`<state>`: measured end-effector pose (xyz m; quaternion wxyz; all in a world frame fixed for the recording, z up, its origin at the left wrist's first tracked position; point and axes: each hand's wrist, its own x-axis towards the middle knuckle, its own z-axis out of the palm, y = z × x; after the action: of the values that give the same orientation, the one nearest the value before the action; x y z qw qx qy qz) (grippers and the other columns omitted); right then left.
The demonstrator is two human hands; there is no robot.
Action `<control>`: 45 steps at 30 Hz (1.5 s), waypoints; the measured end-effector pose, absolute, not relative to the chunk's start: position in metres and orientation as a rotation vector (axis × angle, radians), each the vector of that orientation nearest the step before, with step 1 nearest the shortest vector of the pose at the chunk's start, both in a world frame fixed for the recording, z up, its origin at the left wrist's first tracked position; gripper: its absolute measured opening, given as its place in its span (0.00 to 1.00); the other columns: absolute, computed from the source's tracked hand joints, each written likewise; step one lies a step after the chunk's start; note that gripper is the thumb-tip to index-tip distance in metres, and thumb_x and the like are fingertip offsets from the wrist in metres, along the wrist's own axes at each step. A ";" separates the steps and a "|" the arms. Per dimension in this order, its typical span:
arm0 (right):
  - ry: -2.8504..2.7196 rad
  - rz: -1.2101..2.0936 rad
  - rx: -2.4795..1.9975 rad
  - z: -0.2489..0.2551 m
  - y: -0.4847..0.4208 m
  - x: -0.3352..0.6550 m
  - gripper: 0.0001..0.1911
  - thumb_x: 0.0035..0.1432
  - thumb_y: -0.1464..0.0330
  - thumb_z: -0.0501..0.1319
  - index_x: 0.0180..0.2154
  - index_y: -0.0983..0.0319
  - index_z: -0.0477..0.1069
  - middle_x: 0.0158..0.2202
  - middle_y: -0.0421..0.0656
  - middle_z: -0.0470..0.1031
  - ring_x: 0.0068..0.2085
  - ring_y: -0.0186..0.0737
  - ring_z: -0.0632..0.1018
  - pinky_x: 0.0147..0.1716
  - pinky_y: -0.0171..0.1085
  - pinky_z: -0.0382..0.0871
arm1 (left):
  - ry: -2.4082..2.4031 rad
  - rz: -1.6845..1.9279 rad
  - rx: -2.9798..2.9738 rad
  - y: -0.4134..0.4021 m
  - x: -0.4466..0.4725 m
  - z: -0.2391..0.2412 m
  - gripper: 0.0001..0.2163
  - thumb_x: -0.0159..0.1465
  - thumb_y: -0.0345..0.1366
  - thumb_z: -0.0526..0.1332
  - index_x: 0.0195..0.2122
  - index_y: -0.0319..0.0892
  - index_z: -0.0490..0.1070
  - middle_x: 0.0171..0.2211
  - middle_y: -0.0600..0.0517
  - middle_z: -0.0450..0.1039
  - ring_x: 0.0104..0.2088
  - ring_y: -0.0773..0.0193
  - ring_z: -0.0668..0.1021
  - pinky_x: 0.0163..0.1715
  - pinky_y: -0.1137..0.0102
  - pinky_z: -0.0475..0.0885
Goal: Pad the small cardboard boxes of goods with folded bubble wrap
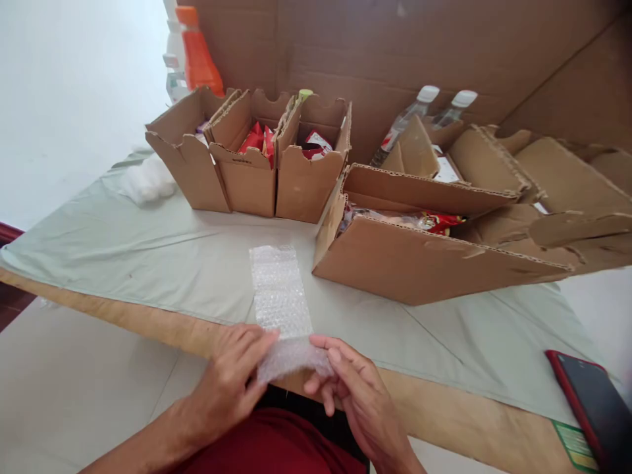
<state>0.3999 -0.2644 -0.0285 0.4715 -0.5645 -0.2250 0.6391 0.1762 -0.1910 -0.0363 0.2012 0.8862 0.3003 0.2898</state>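
Observation:
A strip of clear bubble wrap [279,289] lies flat on the green cloth, its near end raised over the table's front edge. My left hand [232,368] grips the left side of that near end, thumb below and fingers on top. On the right side, my right hand [358,388] pinches the wrap's corner between thumb and index finger, while its other fingers hang loosely curled underneath. The raised part between the hands is slightly blurred. Nothing can be seen wrapped inside it.
Behind the wrap stand cardboard bins [251,181] with red snack packets. A wider cardboard bin [395,257] holds more packets at the right. Beyond are an orange bottle [200,59] and clear bottles [405,122]. A white fluffy bundle [148,181] lies left, a phone [582,395] right.

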 end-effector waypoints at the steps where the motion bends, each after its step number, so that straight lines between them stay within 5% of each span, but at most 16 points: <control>1: -0.578 1.522 -1.376 -0.029 -0.265 0.400 0.31 0.66 0.46 0.60 0.58 0.63 0.70 0.34 0.50 0.83 0.25 0.35 0.77 0.21 0.31 0.65 | 0.948 0.837 2.410 -0.186 0.180 -0.039 0.21 0.67 0.25 0.56 0.61 0.43 0.66 0.40 0.47 0.79 0.41 0.57 0.80 0.43 0.61 0.77; 4: -0.939 1.153 -1.433 -0.029 -0.266 0.407 0.23 0.71 0.57 0.58 0.64 0.54 0.65 0.48 0.49 0.83 0.35 0.40 0.84 0.27 0.35 0.75 | 1.134 0.805 2.282 -0.168 0.189 -0.042 0.20 0.68 0.27 0.57 0.61 0.41 0.66 0.30 0.54 0.75 0.29 0.62 0.77 0.33 0.66 0.75; 8: -1.772 0.430 -1.498 -0.033 -0.252 0.414 0.21 0.68 0.75 0.58 0.59 0.54 0.71 0.56 0.48 0.79 0.55 0.47 0.80 0.52 0.47 0.76 | 1.221 0.772 2.317 -0.160 0.191 -0.046 0.23 0.67 0.28 0.58 0.64 0.38 0.63 0.29 0.54 0.74 0.30 0.59 0.77 0.36 0.62 0.75; 12: -2.200 0.105 -1.442 -0.043 -0.224 0.414 0.20 0.64 0.80 0.55 0.53 0.61 0.75 0.62 0.53 0.75 0.62 0.58 0.74 0.49 0.54 0.75 | 1.269 0.820 2.415 -0.165 0.189 -0.046 0.23 0.69 0.29 0.58 0.65 0.37 0.61 0.31 0.52 0.74 0.31 0.58 0.76 0.37 0.60 0.73; 17: -2.228 0.310 -1.322 -0.030 -0.213 0.412 0.18 0.63 0.82 0.55 0.49 0.61 0.75 0.51 0.47 0.82 0.53 0.49 0.79 0.49 0.49 0.72 | 1.074 0.908 2.512 -0.178 0.180 -0.034 0.21 0.69 0.32 0.62 0.62 0.37 0.65 0.50 0.40 0.76 0.50 0.50 0.76 0.50 0.55 0.71; 21: -2.149 0.543 -1.374 -0.013 -0.216 0.409 0.15 0.68 0.78 0.55 0.50 0.59 0.74 0.42 0.42 0.83 0.42 0.40 0.80 0.45 0.41 0.72 | 0.991 0.880 2.417 -0.182 0.177 -0.035 0.16 0.69 0.26 0.58 0.57 0.40 0.68 0.35 0.50 0.77 0.36 0.59 0.77 0.40 0.63 0.72; 26: -2.046 0.098 -1.445 -0.017 -0.217 0.407 0.12 0.69 0.74 0.58 0.51 0.63 0.73 0.48 0.51 0.80 0.48 0.47 0.78 0.47 0.46 0.70 | 1.210 0.796 2.377 -0.166 0.181 -0.043 0.14 0.70 0.32 0.58 0.55 0.39 0.71 0.30 0.52 0.74 0.30 0.59 0.75 0.34 0.63 0.72; 34: -2.203 0.201 -1.388 -0.022 -0.214 0.404 0.13 0.68 0.76 0.57 0.50 0.60 0.74 0.43 0.46 0.83 0.51 0.48 0.79 0.51 0.49 0.69 | 1.013 0.862 2.464 -0.170 0.175 -0.034 0.17 0.69 0.31 0.61 0.59 0.42 0.67 0.50 0.43 0.75 0.52 0.51 0.75 0.54 0.54 0.70; 37: -2.150 0.356 -1.393 -0.017 -0.218 0.404 0.14 0.69 0.75 0.56 0.53 0.60 0.71 0.44 0.45 0.82 0.46 0.44 0.79 0.48 0.45 0.71 | 0.962 0.829 2.394 -0.169 0.173 -0.032 0.18 0.69 0.26 0.58 0.60 0.41 0.66 0.42 0.47 0.77 0.45 0.55 0.76 0.49 0.58 0.72; 40: -2.134 0.177 -1.430 -0.015 -0.221 0.402 0.14 0.69 0.74 0.57 0.54 0.62 0.71 0.48 0.50 0.80 0.50 0.48 0.77 0.49 0.47 0.70 | 1.088 0.793 2.410 -0.157 0.177 -0.036 0.16 0.70 0.29 0.58 0.59 0.39 0.68 0.36 0.48 0.76 0.38 0.56 0.76 0.41 0.60 0.74; 45: -2.251 0.077 -1.449 -0.026 -0.212 0.397 0.12 0.67 0.74 0.60 0.51 0.62 0.73 0.48 0.50 0.80 0.51 0.52 0.77 0.51 0.51 0.67 | 1.253 0.869 2.394 -0.150 0.180 -0.040 0.13 0.71 0.34 0.59 0.55 0.40 0.71 0.42 0.44 0.78 0.42 0.52 0.77 0.44 0.54 0.75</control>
<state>0.3972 -0.2122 -0.0263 0.2293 -0.5267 -0.8181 0.0278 0.1801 -0.1501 -0.0405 0.1511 0.8338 0.4363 0.3026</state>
